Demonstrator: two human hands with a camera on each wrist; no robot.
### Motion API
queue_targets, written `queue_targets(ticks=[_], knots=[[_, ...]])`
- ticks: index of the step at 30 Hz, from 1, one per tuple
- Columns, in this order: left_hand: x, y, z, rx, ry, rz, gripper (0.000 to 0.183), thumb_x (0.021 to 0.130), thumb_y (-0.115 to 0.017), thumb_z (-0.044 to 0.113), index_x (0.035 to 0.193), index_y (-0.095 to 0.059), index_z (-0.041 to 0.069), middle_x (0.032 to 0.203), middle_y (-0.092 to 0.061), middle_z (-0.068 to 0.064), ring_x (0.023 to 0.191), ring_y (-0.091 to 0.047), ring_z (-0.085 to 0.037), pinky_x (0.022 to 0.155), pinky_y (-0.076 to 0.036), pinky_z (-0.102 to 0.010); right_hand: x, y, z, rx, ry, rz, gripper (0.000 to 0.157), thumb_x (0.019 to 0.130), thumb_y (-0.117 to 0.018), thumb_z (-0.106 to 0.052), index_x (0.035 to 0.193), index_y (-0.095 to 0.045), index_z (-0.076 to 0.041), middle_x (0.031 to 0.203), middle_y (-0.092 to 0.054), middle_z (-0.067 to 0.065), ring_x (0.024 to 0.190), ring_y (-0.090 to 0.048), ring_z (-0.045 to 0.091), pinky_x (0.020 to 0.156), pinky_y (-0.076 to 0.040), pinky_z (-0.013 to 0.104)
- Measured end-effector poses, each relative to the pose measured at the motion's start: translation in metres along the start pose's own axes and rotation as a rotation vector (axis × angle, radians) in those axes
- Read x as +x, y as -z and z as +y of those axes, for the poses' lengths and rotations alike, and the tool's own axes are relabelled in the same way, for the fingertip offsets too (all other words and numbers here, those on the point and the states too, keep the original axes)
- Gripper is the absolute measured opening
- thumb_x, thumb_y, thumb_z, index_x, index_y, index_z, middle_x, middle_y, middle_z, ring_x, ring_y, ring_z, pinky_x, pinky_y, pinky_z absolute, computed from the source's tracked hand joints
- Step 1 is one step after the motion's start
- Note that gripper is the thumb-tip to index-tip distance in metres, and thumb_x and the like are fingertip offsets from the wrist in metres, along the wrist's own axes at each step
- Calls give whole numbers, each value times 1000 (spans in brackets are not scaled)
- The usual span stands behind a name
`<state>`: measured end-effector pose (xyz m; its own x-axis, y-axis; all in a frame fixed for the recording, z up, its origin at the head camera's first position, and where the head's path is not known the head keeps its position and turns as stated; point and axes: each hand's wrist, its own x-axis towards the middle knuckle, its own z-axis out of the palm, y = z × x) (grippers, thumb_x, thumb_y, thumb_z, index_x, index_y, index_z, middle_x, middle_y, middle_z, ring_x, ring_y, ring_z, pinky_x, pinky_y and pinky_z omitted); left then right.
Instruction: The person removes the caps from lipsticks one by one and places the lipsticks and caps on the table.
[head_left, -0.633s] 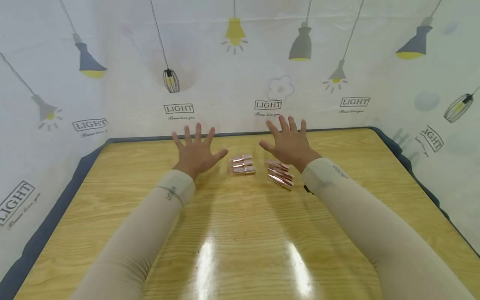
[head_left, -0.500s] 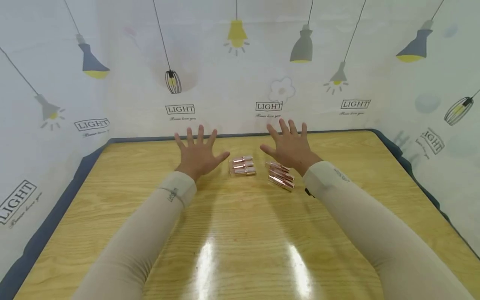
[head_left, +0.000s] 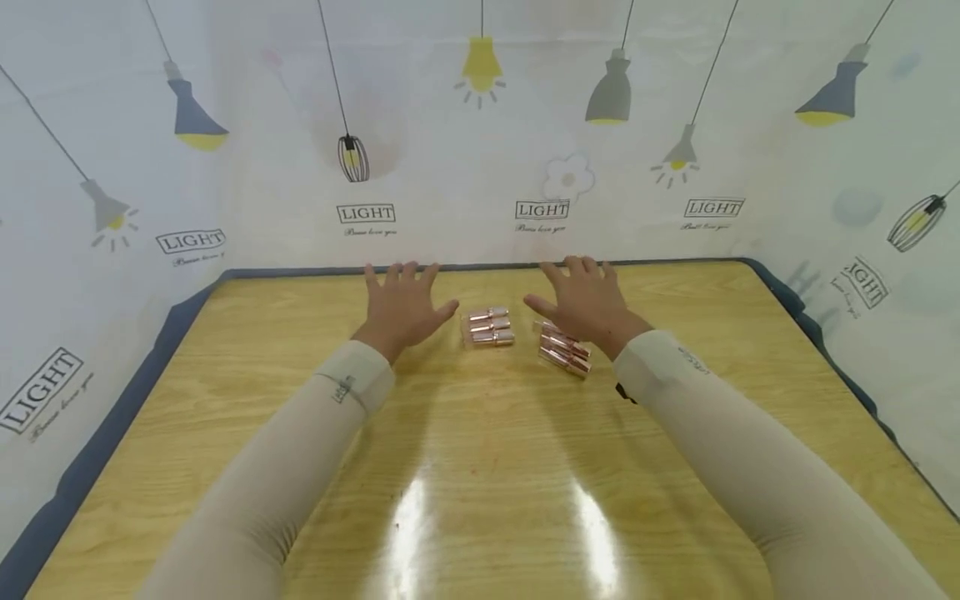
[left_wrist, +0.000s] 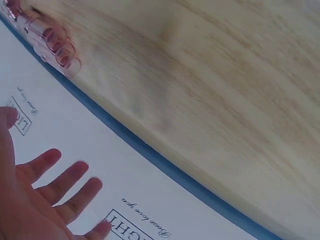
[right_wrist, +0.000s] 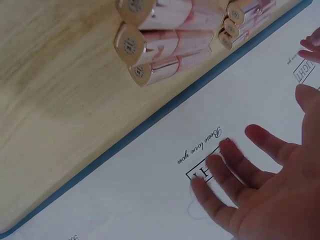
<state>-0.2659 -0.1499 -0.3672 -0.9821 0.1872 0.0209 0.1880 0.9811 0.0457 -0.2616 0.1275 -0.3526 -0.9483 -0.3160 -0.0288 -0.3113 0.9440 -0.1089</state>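
Observation:
Two groups of lipsticks with rose-gold tubes and see-through pink ends lie on the wooden table, three in each. My left hand (head_left: 405, 308) is just left of the left lipsticks (head_left: 489, 327), fingers spread, holding nothing. In the left wrist view their pink clear ends (left_wrist: 55, 45) show at the top left, apart from the left hand (left_wrist: 35, 205). Beyond the right lipsticks (head_left: 565, 357) my right hand (head_left: 588, 307) is held with spread fingers, partly covering them in the head view. The right wrist view shows their round labelled bases (right_wrist: 131, 47), with the empty right hand (right_wrist: 260, 185) below.
The wooden table (head_left: 480, 433) reaches back to a white backdrop (head_left: 450, 167) printed with lamps. A dark blue border (head_left: 300, 272) runs along the table's far edge. The backdrop also stands on the left and right sides.
The fingers of both hands have tipped forward and down, so they look shorter in the head view. The lipsticks lie where they were; the head view has shifted slightly.

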Motion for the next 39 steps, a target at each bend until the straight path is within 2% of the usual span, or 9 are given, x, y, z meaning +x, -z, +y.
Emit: queue_targets(ticks=[3,5,8,12,18,26,31,36,39], knots=[[-4,2,3,-2,-14,27,72,98,-38,66,150,-43,16,151,-48,-16,139,-43,-41,113,-22,-70,-8,-3,1,44,12,2,64,102,-42,-59,142,-47,-10,134,-53,20,125,-50,41,99,-43,60],[-9,3,8,-4,-18,35,68,99,-39,64,145,-48,14,143,-55,-16,131,-51,-41,109,-30,-66,-14,-5,2,75,14,-12,58,101,-47,-56,133,-52,-8,124,-58,18,110,-57,37,87,-50,53],[-21,4,18,2,-34,30,64,101,-39,61,141,-53,14,135,-62,-15,122,-59,-40,104,-37,-62,-25,-11,5,92,29,-57,52,100,-52,-52,125,-54,-7,114,-60,15,90,-61,30,71,-52,44],[-38,2,29,-7,-80,53,55,102,-42,57,134,-58,15,126,-67,-11,112,-64,-35,99,-41,-57,-36,-20,14,66,66,-81,46,98,-60,-47,118,-57,-6,105,-61,13,77,-58,23,63,-49,38],[-64,-7,35,5,-185,170,38,102,-50,46,121,-67,19,110,-73,-4,93,-71,-27,85,-47,-49,-49,-37,28,74,87,-93,42,93,-69,-43,112,-60,-6,96,-62,7,71,-54,18,61,-46,33],[-93,-9,36,-6,-193,166,30,99,-58,39,120,-68,20,102,-72,-2,83,-71,-25,82,-48,-47,-57,-48,28,89,113,-75,28,94,-71,-35,97,-60,-9,88,-60,6,65,-52,15,57,-44,30],[-102,-6,41,-50,-194,160,29,99,-60,38,119,-68,21,104,-72,-2,84,-71,-25,81,-47,-47,-58,-49,25,96,87,-115,26,94,-71,-32,93,-58,-10,86,-59,4,68,-50,16,59,-42,30],[-107,-3,46,-146,-190,175,25,98,-61,36,118,-68,23,95,-68,3,79,-66,-15,80,-44,-43,-58,-52,22,94,55,-113,22,93,-71,-30,91,-58,-11,86,-60,3,69,-51,16,62,-42,32],[-110,-4,51,-171,-196,188,24,98,-62,36,117,-68,23,91,-66,5,76,-63,-11,78,-43,-41,-58,-56,20,99,71,-113,19,93,-71,-26,86,-60,-12,81,-59,2,68,-50,15,61,-42,32]])
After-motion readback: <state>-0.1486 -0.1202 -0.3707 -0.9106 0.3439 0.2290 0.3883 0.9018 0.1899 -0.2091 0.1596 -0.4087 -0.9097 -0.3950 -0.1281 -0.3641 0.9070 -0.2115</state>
